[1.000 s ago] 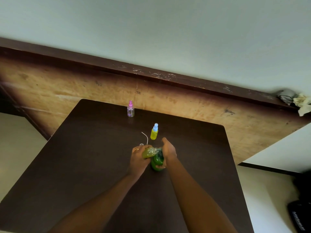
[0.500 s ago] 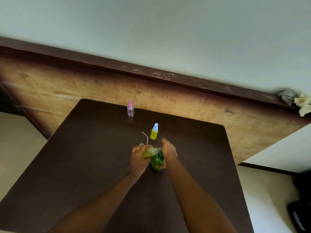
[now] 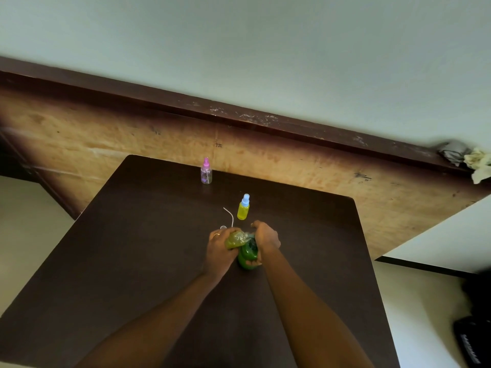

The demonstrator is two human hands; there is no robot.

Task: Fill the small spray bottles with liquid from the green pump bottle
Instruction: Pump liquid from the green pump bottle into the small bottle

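Note:
My left hand grips a small clear bottle holding yellow-green liquid, tilted sideways with its mouth against the top of the green bottle. My right hand is curled round the green bottle, which stands on the dark table. Behind my left hand lies a small cap with a thin white tube. A yellow-filled spray bottle with a blue cap stands just beyond my hands. A clear spray bottle with a pink cap stands near the table's far edge.
Beyond the table runs a worn wooden board with a dark top rail. Crumpled cloths sit at the rail's right end. A dark object lies on the floor at the lower right.
Both hands hold the same grips on the two bottles; my right hand has shifted very slightly. Nothing else has moved.

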